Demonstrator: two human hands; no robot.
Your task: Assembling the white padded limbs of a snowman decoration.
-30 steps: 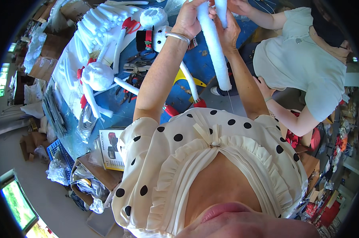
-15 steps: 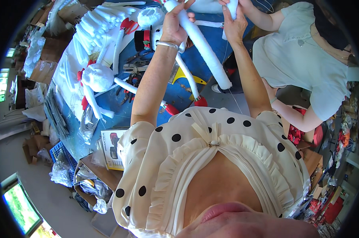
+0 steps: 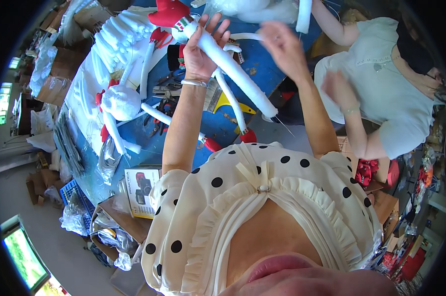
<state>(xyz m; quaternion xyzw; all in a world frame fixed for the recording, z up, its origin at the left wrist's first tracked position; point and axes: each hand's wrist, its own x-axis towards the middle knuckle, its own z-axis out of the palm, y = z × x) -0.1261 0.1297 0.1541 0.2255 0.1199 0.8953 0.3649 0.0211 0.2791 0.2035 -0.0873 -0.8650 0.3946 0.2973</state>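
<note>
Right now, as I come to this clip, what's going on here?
The person's left hand holds a white plush limb with a red end, slanting over a blue table. The right hand, blurred, is open and apart from that limb. A round white plush piece lies to the left. Another person is at the right.

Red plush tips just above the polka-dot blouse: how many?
2: right tip, ending a white plush limb; left tip, beside the left forearm. The blouse may hide more.

Bright light, right grip (image 3: 284,51) blurred
</note>
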